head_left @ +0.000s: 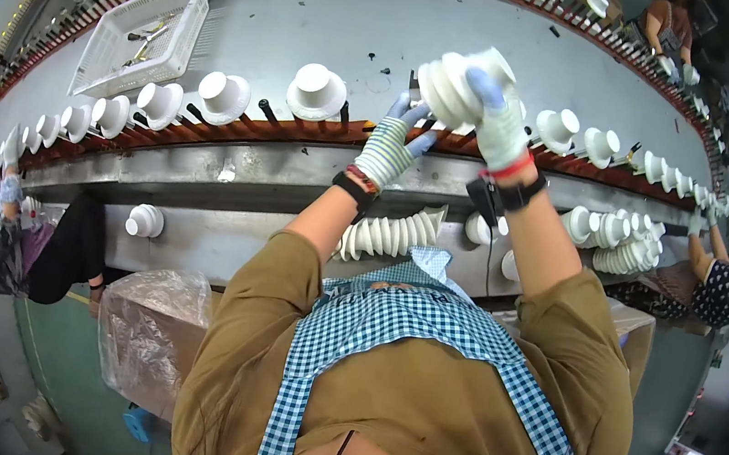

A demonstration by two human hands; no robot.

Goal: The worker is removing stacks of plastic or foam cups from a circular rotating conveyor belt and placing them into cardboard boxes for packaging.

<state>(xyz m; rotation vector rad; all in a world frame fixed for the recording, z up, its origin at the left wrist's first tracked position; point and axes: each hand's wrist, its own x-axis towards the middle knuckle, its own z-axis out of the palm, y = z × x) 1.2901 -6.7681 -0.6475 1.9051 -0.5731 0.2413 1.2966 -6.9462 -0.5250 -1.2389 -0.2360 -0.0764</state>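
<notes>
My right hand (502, 128), in a pale glove with blue fingertips, grips a stack of white flanged cups (450, 87) from its right side. The stack is tilted above the conveyor's near edge. My left hand (388, 150), in a striped glove, is just left of and below the stack. Its fingers and thumb are spread beside a dark peg, and I cannot tell if they touch it. Single white cups stand on the pegs to either side, one (316, 92) left of my left hand and another (557, 129) right of my right hand.
A white plastic crate (145, 38) with a few tools lies on the grey table. On the metal ledge (198, 233) below sit a nested row of white cups (393, 234) and more stacks (629, 244). A plastic-covered box (153, 329) stands lower left. Co-workers sit left and right.
</notes>
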